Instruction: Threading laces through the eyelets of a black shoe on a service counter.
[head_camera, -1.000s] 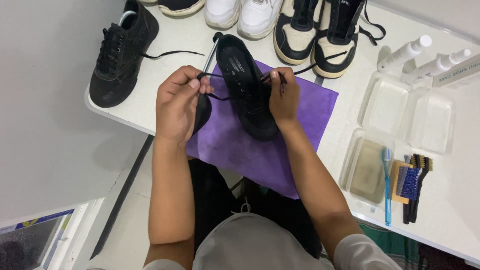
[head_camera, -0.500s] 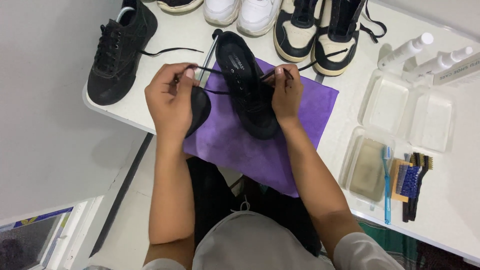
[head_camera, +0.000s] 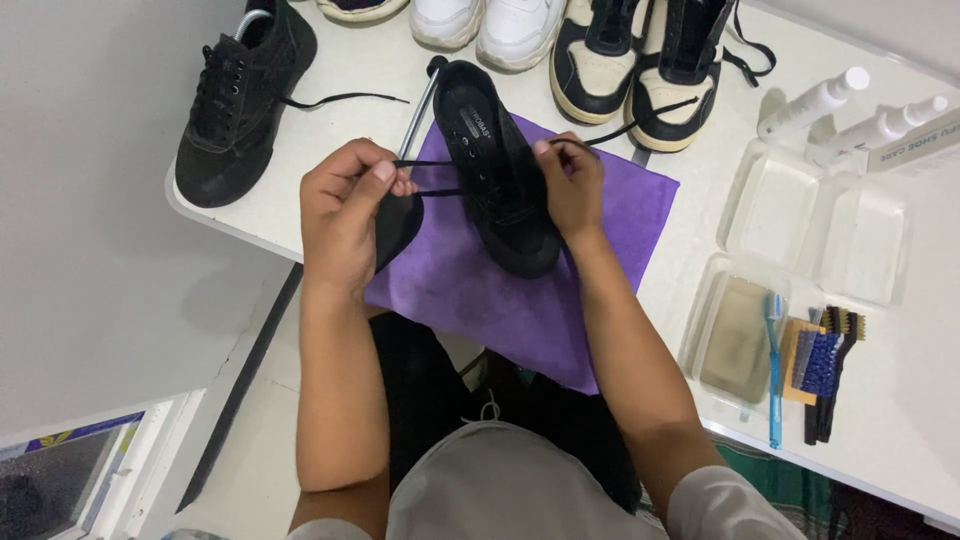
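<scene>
Here, in the head view, the left hand (head_camera: 345, 215) pinches a black lace (head_camera: 432, 178) and the right hand (head_camera: 572, 185) grips the black shoe (head_camera: 497, 170) on the purple cloth (head_camera: 520, 290), mid-table (head_camera: 330, 80). Pulling hard could likely tip the shoe or jam the lace.

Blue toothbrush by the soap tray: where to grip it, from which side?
Take the toothbrush by its long handle, near the middle, coming from above. It lies flat and lengthwise, bristle end away from the person, squeezed between the tray on one side and the brushes on the other, so a side approach looks blocked. Pinch narrowly.
</scene>
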